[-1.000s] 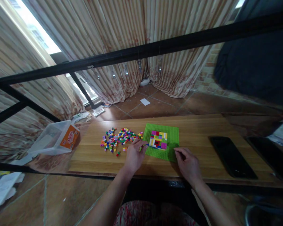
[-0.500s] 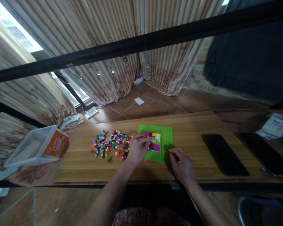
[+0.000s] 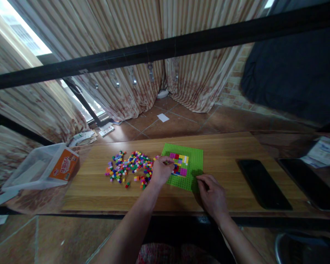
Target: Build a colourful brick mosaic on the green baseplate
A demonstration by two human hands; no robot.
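Note:
A green studded baseplate [image 3: 195,157] lies on the wooden board, with a patch of building bricks [image 3: 183,171] in magenta, red, yellow, white and blue pressed onto it. Over the left side of that patch is my left hand [image 3: 161,171], its thumb and fingers pinched around a small brick that is mostly hidden. My right hand [image 3: 213,194] is curled at the plate's near right edge, thumb and index finger closed on it. Left of the plate, many loose bricks [image 3: 136,161] lie in a spread-out heap, partly behind my left hand.
The wooden board [image 3: 222,146] spans the table. A clear plastic box [image 3: 33,172] with an orange label stands at the left end. Two dark phone- or tablet-like slabs, one nearer [image 3: 264,185] and one farther [image 3: 310,183], lie at right. A black bar [image 3: 159,49] crosses beyond the table.
My left hand has shifted slightly over the brick patch, and the blue piece seen at its fingertips is now less visible. My right hand stays at the plate's edge. The view has tilted slightly.

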